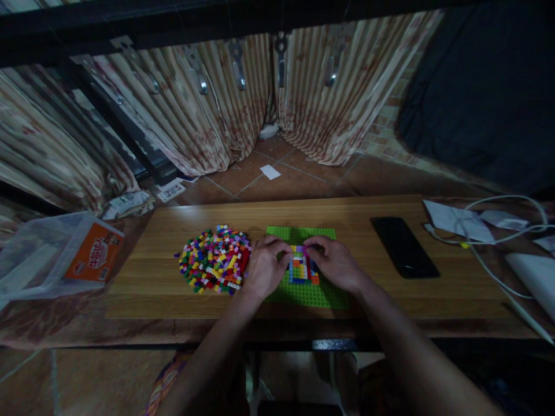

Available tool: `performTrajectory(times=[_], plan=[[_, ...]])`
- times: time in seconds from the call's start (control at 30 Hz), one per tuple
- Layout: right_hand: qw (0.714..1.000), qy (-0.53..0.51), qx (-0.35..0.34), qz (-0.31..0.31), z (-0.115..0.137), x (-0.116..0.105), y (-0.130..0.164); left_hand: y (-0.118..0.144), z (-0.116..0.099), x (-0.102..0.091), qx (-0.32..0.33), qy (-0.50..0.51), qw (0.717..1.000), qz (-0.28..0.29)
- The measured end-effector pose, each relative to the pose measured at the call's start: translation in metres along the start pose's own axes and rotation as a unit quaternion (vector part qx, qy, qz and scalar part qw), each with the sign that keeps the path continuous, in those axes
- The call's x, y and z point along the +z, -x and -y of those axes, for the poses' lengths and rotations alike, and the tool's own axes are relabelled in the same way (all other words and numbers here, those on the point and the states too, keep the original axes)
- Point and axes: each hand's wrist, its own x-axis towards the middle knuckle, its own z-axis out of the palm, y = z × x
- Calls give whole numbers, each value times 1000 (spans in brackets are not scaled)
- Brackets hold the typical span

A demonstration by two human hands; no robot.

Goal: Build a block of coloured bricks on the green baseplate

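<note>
A green studded baseplate (312, 297) lies on the wooden board, carrying a low build of coloured toy bricks (299, 270) in blue, orange, white and yellow. My left hand (265, 267) reaches in from the left, its thumb and fingers pinched together at the upper left corner of the build. From the other side my right hand (336, 263) has its fingertips closed at the upper right corner, beside a purple piece. Whatever lies between either hand's fingers is too small to make out. Left of my left hand spreads a pile of loose toy bricks (214, 260) in many colours.
A black phone (405, 247) lies on the wooden board (143, 277), right of the baseplate. White cables (503, 242) and papers crowd the right end. A clear plastic box (52, 248) with an orange label stands at the left. Striped curtains (208, 115) hang beyond.
</note>
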Motion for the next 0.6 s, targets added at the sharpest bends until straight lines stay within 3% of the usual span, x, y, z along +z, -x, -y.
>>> performTrajectory(times=[0.23,0.4,0.6], plan=[[1000,-16,7,4,-1,5,0,0,2,8,-66,40,996,-48],[999,-48,21,10,3,14,0,1,2,12,-122,103,987,-27],[998,-55,31,-11,6,20,-4,1,4,14,-117,147,982,-12]])
